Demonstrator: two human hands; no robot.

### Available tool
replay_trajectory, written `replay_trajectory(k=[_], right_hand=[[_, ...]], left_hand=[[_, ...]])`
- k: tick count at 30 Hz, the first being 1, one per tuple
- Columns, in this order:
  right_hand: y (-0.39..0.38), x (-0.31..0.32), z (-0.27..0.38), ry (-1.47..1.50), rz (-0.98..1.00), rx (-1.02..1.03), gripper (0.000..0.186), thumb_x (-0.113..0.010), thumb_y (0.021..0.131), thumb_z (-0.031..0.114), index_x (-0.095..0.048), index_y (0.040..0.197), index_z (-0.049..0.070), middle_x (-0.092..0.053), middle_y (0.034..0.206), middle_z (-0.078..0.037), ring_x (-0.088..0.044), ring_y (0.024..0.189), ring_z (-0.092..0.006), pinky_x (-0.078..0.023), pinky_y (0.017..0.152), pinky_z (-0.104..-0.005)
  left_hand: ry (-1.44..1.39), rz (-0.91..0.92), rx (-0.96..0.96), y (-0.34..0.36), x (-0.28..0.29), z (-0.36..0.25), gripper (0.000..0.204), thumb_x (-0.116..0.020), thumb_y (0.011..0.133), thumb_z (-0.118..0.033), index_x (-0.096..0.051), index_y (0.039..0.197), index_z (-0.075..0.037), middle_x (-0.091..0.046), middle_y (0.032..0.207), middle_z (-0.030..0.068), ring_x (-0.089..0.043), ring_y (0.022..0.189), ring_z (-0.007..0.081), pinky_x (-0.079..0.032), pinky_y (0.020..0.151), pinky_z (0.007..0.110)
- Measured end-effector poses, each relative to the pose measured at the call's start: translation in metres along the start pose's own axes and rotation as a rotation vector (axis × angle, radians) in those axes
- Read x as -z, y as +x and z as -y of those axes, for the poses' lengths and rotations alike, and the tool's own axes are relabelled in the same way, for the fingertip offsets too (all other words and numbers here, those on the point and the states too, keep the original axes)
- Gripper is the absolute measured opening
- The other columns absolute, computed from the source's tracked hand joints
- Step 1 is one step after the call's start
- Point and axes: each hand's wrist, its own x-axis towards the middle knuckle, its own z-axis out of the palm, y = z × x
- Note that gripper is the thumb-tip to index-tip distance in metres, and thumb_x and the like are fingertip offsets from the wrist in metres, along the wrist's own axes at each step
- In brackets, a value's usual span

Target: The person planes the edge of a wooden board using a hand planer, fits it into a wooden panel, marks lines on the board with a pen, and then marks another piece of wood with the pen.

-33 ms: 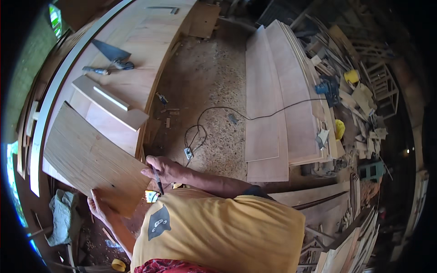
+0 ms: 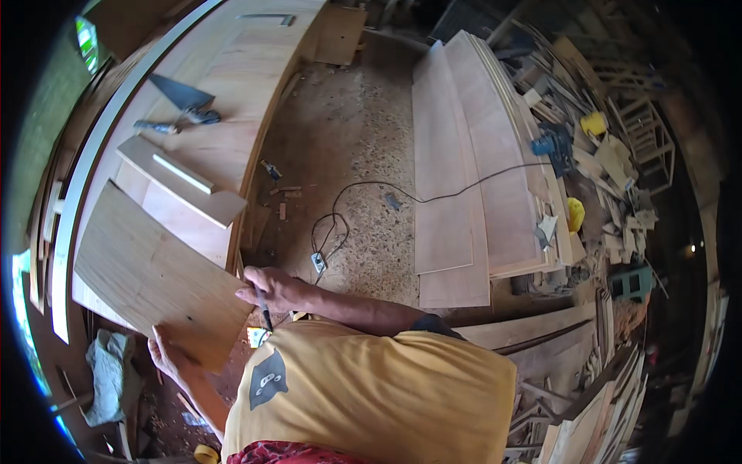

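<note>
A wide wooden board [image 2: 158,267] lies tilted across the near end of the workbench, its near part reaching past the bench toward my body. My left hand [image 2: 166,356] grips the near edge of that board, thumb on top and the other fingers mostly hidden beneath. At the board's right corner is my right hand [image 2: 272,289], closed around a slim, dark, pen-like tool [image 2: 266,317] that points down toward my shirt. On the bench beyond lie a handsaw [image 2: 184,97], a blue-handled tool [image 2: 157,126] and a flat board [image 2: 182,182] with a narrow pale strip [image 2: 182,172] on it.
The long workbench [image 2: 239,69] runs away on the left. Stacked plywood sheets [image 2: 444,170] stand at the right, with a blue power tool [image 2: 553,145] and wood offcuts beside them. A black cord [image 2: 379,184] crosses the floor to a socket block [image 2: 318,261]. A grey sack [image 2: 112,379] sits lower left.
</note>
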Motion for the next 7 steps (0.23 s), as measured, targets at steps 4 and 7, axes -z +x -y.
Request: replay_trajectory(k=[4, 7], right_hand=[[0.011, 0.006, -0.029, 0.175, 0.076, -0.045, 0.042, -0.065, 0.101, 0.04, -0.051, 0.089, 0.003, -0.048, 0.066, -0.009, -0.047, 0.061, -0.0191, -0.04, 0.058, -0.0436], [0.036, -0.004, -0.049, 0.059, 0.167, 0.015, 0.038, -0.065, 0.102, 0.042, -0.062, 0.088, 0.007, -0.062, 0.073, -0.011, -0.06, 0.064, -0.0236, -0.049, 0.062, -0.0415]], left_hand=[[0.175, 0.32, -0.089, 0.012, 0.017, 0.01, 0.02, -0.061, 0.094, -0.018, -0.066, 0.081, -0.003, -0.063, 0.084, 0.004, -0.055, 0.075, 0.0154, -0.047, 0.065, 0.031], [0.076, -0.097, 0.12, 0.029, 0.015, 0.076, 0.018, -0.067, 0.092, -0.013, -0.071, 0.097, 0.004, -0.067, 0.092, 0.0069, -0.056, 0.088, 0.0165, -0.047, 0.083, 0.033]])
